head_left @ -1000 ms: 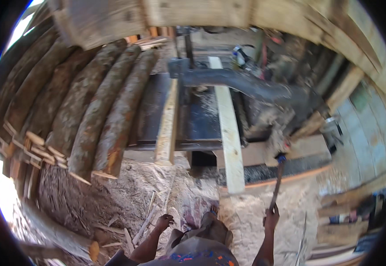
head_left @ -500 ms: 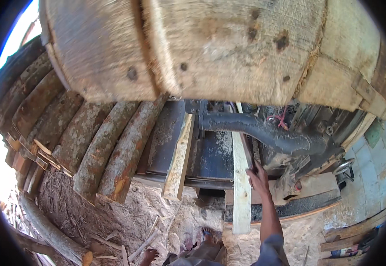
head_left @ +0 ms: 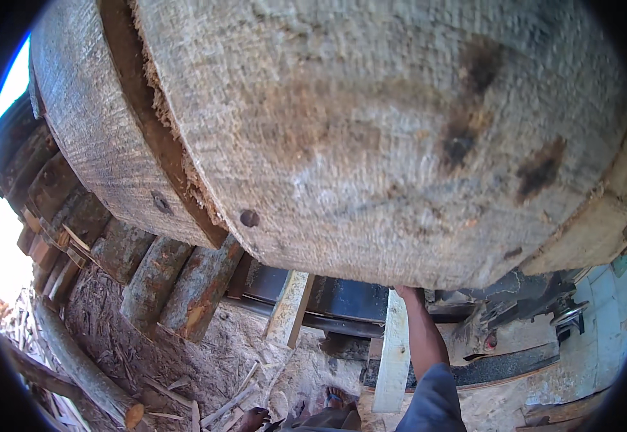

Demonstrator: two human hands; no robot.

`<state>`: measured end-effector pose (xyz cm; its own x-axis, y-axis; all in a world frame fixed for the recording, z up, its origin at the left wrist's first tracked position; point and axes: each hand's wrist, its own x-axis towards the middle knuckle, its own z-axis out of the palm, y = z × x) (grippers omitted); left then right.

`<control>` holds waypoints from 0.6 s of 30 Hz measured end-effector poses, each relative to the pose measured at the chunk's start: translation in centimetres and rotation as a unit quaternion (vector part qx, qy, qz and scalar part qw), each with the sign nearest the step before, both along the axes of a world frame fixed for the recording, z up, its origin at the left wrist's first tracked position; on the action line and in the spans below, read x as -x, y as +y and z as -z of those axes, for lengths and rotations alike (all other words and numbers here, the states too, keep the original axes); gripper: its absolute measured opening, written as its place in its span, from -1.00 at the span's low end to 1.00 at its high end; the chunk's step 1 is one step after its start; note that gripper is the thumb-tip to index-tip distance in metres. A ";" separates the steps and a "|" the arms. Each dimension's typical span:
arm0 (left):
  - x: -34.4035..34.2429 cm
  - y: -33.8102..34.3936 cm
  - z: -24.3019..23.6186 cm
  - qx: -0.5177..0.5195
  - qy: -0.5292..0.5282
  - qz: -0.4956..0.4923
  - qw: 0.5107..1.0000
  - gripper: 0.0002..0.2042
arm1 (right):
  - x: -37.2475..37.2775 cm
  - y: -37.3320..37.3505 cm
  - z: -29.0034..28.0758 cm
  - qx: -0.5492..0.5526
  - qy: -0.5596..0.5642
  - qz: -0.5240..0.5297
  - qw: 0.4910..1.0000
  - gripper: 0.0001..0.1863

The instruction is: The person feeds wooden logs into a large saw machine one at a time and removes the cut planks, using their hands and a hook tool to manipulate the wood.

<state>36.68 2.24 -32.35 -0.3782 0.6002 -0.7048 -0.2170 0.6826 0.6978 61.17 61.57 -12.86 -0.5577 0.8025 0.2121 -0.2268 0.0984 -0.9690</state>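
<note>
Two bare hands are in view, far apart from each other. Of the right hand (head_left: 406, 292), only the part by the wrist shows; the rest is hidden behind the lower edge of a broad, rough-sawn plank (head_left: 313, 194), so I cannot tell whether its fingers are wide, narrow or closed on something. A pale sawn board (head_left: 393, 356) lies just beside this hand, on its left, running from the plank's edge down toward the person, alongside the bare forearm and blue-grey sleeve (head_left: 432, 403). Whether hand and board touch cannot be made out.

Farther left of the right hand, a narrower squared timber (head_left: 288, 309) slants across the front edge of a dark metal table (head_left: 348, 301), its near end jutting past that edge. Beyond it, well to the hand's left, bark-covered logs (head_left: 202, 295) lie side by side. To the hand's right, a metal handwheel (head_left: 570, 314) stands near pale blue-grey panels (head_left: 601, 353); nearer the forearm, also on the right, runs a dark, grainy strip (head_left: 504, 368), and whether it is a trough I cannot tell.

The left hand (head_left: 254, 419) is low, well below and left of the right one, its grip too small and dark to judge. Splintered wood strips (head_left: 231, 409) lie near it, and a slim log (head_left: 87, 367) with a pale cut end lies farther to its left.
</note>
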 end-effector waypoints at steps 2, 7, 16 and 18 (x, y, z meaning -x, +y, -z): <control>0.2 -0.8 1.1 0.003 0.017 -0.009 1.000 -0.69 | 0.8 0.3 0.0 0.003 0.018 -0.020 1.000 -0.61; 1.6 -2.0 3.4 0.038 0.010 -0.044 0.998 -0.69 | 3.8 0.6 0.3 0.005 0.057 -0.076 0.995 -0.57; 0.4 -2.1 3.2 -0.010 0.028 -0.012 0.999 -0.68 | 4.9 3.6 4.2 0.118 0.012 -0.037 0.992 -0.50; 0.1 -3.2 3.5 -0.009 0.053 0.011 0.998 -0.67 | 5.4 2.6 3.8 0.161 0.059 -0.094 0.981 -0.52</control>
<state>36.59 -0.93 -35.82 -0.4366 0.6218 -0.6502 -0.1264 0.6732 0.7286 55.80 64.16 -16.61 -0.6895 0.7234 0.0367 -0.3238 -0.2624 -0.9090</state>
